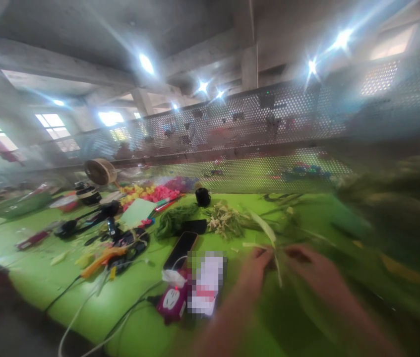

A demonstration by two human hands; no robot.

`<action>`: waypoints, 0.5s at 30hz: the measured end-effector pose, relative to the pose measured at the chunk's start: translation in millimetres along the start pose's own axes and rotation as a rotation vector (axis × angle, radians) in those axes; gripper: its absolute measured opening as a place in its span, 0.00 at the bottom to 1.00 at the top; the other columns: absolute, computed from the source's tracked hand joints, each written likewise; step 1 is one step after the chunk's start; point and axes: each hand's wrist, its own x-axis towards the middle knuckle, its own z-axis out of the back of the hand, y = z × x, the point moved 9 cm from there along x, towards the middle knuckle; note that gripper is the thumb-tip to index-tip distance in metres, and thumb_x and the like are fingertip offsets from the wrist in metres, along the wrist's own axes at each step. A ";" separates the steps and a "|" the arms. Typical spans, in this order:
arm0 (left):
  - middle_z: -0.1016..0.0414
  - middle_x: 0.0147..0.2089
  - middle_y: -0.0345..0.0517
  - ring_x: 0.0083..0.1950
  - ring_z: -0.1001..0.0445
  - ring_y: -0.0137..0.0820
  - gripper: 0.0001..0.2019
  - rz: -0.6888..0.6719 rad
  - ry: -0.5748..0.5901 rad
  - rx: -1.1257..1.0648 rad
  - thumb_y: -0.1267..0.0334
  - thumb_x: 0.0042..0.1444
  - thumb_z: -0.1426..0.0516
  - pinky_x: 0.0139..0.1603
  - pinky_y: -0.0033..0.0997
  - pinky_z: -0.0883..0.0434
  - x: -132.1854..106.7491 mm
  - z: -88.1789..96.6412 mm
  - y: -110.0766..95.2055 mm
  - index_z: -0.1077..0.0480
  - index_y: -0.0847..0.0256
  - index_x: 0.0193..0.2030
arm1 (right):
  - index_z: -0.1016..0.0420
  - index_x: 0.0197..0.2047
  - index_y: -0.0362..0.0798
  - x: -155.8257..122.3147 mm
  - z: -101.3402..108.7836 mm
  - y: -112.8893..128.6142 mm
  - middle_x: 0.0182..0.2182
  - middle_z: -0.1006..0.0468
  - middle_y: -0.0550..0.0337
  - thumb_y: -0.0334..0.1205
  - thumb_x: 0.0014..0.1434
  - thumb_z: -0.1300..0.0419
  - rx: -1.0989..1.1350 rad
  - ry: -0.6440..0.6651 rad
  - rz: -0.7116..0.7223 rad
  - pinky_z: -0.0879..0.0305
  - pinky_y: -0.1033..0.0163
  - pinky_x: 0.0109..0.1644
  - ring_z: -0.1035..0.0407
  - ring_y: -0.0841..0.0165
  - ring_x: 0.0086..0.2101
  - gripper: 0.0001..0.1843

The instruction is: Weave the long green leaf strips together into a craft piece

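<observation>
My left hand (pixel 256 265) and my right hand (pixel 316 272) meet over the green table (pixel 128 302), both blurred by motion. Their fingers are pinched together on a thin pale green stem with a long leaf (pixel 271 238) that rises between them. More long green leaves (pixel 373 233) spread to the right of my right hand. A heap of green and pale plant pieces (pixel 219 220) lies just beyond my hands.
A dark phone (pixel 180 249), a magenta gadget with cables (pixel 174 297) and a pixelated card (pixel 207 282) lie left of my hands. Further left are an orange tool (pixel 101 259), black devices (pixel 83 224), a small fan (pixel 100 172), bright flower pieces (pixel 150 192) and a black cup (pixel 203 197). A perforated screen (pixel 269 124) backs the table.
</observation>
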 end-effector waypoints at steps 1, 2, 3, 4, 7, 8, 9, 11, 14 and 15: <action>0.28 0.28 0.43 0.28 0.33 0.26 0.18 -0.010 0.001 0.006 0.55 0.39 0.33 0.35 0.29 0.37 0.9 0.7 -0.5 0.27 0.66 0.33 | 0.24 0.38 0.51 -0.5 3.7 1.8 0.36 0.19 0.58 0.49 0.52 0.41 -0.030 -0.027 0.019 0.33 0.60 0.39 0.26 0.62 0.36 0.14; 0.28 0.28 0.42 0.28 0.33 0.26 0.19 -0.017 0.002 0.006 0.54 0.39 0.33 0.35 0.29 0.37 1.5 0.9 -0.9 0.28 0.66 0.33 | 0.24 0.38 0.51 -1.2 5.8 3.4 0.36 0.19 0.58 0.49 0.51 0.41 -0.064 -0.042 0.036 0.33 0.60 0.39 0.26 0.61 0.36 0.14; 0.28 0.28 0.42 0.28 0.33 0.26 0.19 -0.018 0.003 0.003 0.54 0.38 0.33 0.35 0.28 0.37 1.7 0.7 -0.9 0.28 0.66 0.33 | 0.23 0.37 0.52 -1.8 5.8 4.4 0.36 0.19 0.58 0.49 0.52 0.41 -0.098 -0.040 0.051 0.33 0.60 0.39 0.26 0.61 0.36 0.13; 0.28 0.28 0.42 0.28 0.34 0.25 0.19 -0.018 0.002 -0.002 0.54 0.37 0.33 0.34 0.28 0.37 1.6 0.4 -1.1 0.28 0.66 0.32 | 0.23 0.36 0.52 -2.2 4.6 4.6 0.35 0.19 0.59 0.49 0.53 0.42 -0.129 -0.028 0.060 0.33 0.59 0.40 0.26 0.61 0.36 0.12; 0.28 0.27 0.43 0.28 0.33 0.27 0.20 0.001 -0.011 -0.026 0.54 0.35 0.32 0.34 0.28 0.37 0.0 -0.7 -1.4 0.27 0.66 0.31 | 0.22 0.36 0.54 -2.7 0.0 2.9 0.34 0.18 0.60 0.48 0.55 0.44 -0.194 0.001 0.080 0.34 0.58 0.40 0.25 0.61 0.35 0.12; 0.28 0.28 0.44 0.29 0.32 0.27 0.20 0.008 -0.012 -0.034 0.54 0.35 0.32 0.34 0.28 0.37 -0.6 -1.2 -1.5 0.27 0.66 0.32 | 0.22 0.36 0.54 -2.5 -0.6 2.2 0.34 0.18 0.60 0.48 0.55 0.45 -0.203 0.001 0.086 0.34 0.58 0.41 0.26 0.61 0.35 0.12; 0.27 0.28 0.44 0.29 0.32 0.27 0.20 0.014 -0.015 -0.039 0.54 0.35 0.32 0.34 0.28 0.37 -1.1 -1.3 -1.6 0.27 0.66 0.32 | 0.22 0.36 0.54 -2.2 -0.3 1.7 0.34 0.18 0.59 0.48 0.56 0.45 -0.208 -0.004 0.091 0.34 0.57 0.41 0.26 0.61 0.35 0.12; 0.27 0.28 0.44 0.29 0.32 0.27 0.19 0.016 -0.014 -0.032 0.55 0.35 0.32 0.34 0.28 0.37 -1.2 -1.1 -2.0 0.27 0.65 0.32 | 0.22 0.35 0.54 -1.5 1.3 0.4 0.34 0.18 0.59 0.47 0.56 0.46 -0.205 -0.017 0.089 0.34 0.57 0.41 0.26 0.60 0.35 0.12; 0.27 0.30 0.44 0.30 0.32 0.27 0.18 0.003 0.006 0.003 0.54 0.37 0.33 0.36 0.29 0.36 0.8 -0.1 -2.2 0.27 0.65 0.32 | 0.24 0.34 0.53 -0.9 1.9 -2.3 0.32 0.19 0.60 0.47 0.56 0.46 -0.159 -0.002 0.043 0.34 0.59 0.38 0.26 0.62 0.33 0.12; 0.26 0.30 0.45 0.30 0.31 0.28 0.18 -0.004 0.012 0.017 0.54 0.38 0.33 0.37 0.30 0.36 1.8 0.5 -2.0 0.27 0.65 0.32 | 0.25 0.33 0.53 -1.0 0.8 -2.9 0.32 0.19 0.60 0.47 0.56 0.47 -0.134 0.014 0.023 0.34 0.60 0.37 0.26 0.63 0.33 0.12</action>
